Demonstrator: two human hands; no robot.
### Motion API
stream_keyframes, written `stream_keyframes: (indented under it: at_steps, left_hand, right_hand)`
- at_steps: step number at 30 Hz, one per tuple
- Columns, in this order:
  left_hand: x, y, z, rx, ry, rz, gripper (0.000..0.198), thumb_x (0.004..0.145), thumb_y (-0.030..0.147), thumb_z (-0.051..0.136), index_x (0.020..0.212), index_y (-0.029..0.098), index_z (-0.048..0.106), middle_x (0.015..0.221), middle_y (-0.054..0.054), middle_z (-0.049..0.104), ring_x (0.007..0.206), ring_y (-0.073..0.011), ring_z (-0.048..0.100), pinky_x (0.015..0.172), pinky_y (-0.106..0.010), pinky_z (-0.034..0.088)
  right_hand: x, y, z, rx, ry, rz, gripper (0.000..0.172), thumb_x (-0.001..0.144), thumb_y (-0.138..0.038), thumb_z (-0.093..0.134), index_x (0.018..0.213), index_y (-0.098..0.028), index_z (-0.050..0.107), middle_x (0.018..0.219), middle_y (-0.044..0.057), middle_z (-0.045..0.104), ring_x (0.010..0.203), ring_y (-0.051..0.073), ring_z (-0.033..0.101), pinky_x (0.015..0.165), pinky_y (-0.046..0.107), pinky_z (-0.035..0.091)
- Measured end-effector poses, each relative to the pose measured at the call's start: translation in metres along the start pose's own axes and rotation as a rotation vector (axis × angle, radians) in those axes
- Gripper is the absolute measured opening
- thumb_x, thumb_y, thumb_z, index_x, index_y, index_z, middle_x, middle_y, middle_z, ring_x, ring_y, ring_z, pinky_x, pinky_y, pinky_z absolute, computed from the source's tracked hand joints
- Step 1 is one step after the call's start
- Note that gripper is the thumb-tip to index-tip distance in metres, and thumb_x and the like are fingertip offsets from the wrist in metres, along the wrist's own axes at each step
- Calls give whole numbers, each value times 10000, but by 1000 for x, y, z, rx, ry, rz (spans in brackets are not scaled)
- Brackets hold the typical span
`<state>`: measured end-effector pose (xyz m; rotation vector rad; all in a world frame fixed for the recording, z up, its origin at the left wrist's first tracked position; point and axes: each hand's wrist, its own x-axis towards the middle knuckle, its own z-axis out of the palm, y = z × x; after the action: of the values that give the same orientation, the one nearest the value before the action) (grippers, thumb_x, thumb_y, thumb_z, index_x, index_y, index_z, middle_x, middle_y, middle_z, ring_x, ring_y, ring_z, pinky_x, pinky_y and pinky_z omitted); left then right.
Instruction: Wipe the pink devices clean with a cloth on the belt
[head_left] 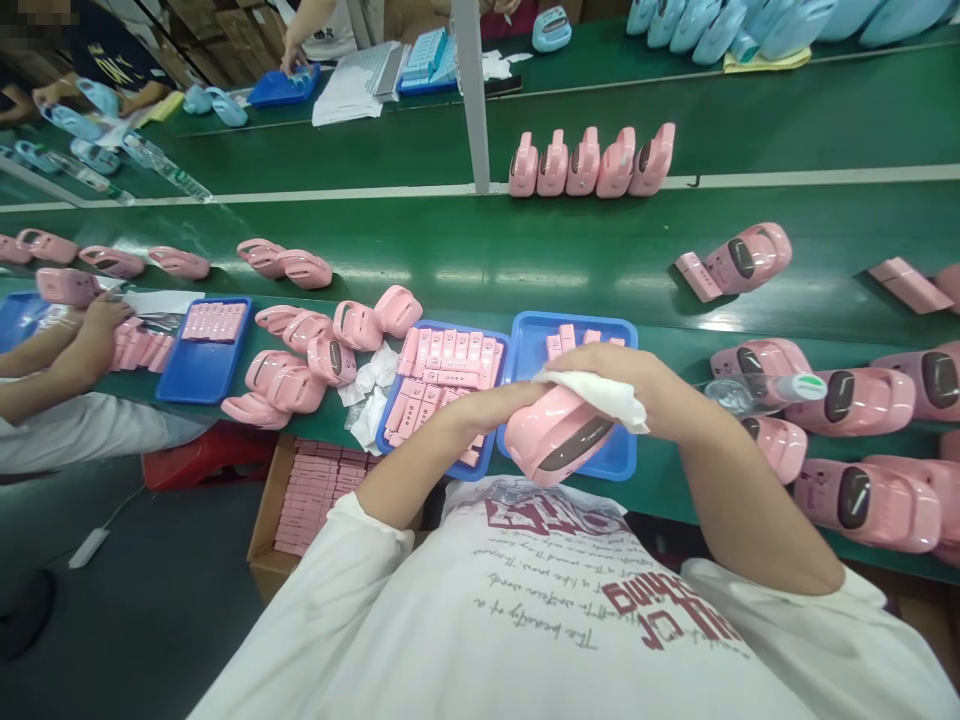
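Note:
A glossy pink plastic housing (541, 440) with a dark oval window is held in front of my chest, tilted. My left hand (511, 398) grips its far left side, with most of the fingers hidden behind it. My right hand (626, 365) is closed on a white cloth (611, 393), which lies against the top of the housing. Just beyond both hands sits a blue tray (628, 440) with a few small pink parts. Left of it, another blue tray (501, 400) is filled with pink rectangular parts (450, 350).
More pink housings (855, 400) crowd the right side, with a plastic bottle (757, 392) lying among them. Crumpled white paper (369, 400) and several housings (289, 380) are on the left. A green conveyor (450, 250) runs beyond. A co-worker's arm (75, 350) works at far left.

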<state>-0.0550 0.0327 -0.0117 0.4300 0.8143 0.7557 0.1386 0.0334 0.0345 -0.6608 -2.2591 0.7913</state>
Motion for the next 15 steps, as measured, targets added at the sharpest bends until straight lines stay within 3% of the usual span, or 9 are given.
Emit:
stream_keyframes:
  at_steps: [2,4,5,7,10,12,15]
  left_hand:
    - [0,3,0,159,-112,-122,397,728,37,632,1097,182,653,996,-31,715,1099,-228,626,926,-323,484]
    - [-2,5,0,266,-179,-172,323,788,248,653,1102,173,649,1046,-62,706,1144,-251,595,932,-334,477]
    - [-4,6,0,287,-178,-165,387,808,395,626,1124,171,638,1083,-82,695,1154,-277,585,921,-360,483]
    - [-11,7,1,360,-133,-96,596,769,595,588,1203,187,592,1172,-105,657,1165,-319,569,900,-403,491]
    - [-24,3,6,640,-41,183,856,597,527,782,1336,228,470,1330,-106,555,1230,-328,513,965,-410,458]
    - [-31,-3,10,838,36,343,959,530,419,851,1370,240,424,1344,-99,539,1227,-312,514,987,-403,445]
    - [-32,-10,16,1053,122,394,867,560,411,827,1331,238,468,1231,-82,614,1117,-302,587,927,-422,477]
  right_hand:
    - [-2,8,-4,28,-16,70,274,839,-226,526,1076,-219,664,993,29,717,892,187,685,756,280,551]
    - [-6,16,-2,-25,80,176,266,819,-220,519,1027,-206,684,977,33,723,873,199,690,726,283,549]
    - [-9,20,0,-64,141,242,273,813,-231,516,1020,-199,691,987,42,723,886,213,690,732,298,549]
    - [-12,28,5,-130,256,398,292,812,-263,507,1016,-179,697,994,65,722,902,244,688,746,340,553]
    - [-16,37,8,-151,318,552,310,825,-292,485,1007,-166,702,973,83,722,897,265,686,755,385,557]
    - [-14,38,9,-123,289,510,312,847,-299,482,1042,-180,694,998,79,718,917,256,683,779,388,558]
    - [-8,29,9,-77,175,217,316,873,-336,528,1123,-200,664,1119,85,689,1022,236,655,877,384,539]
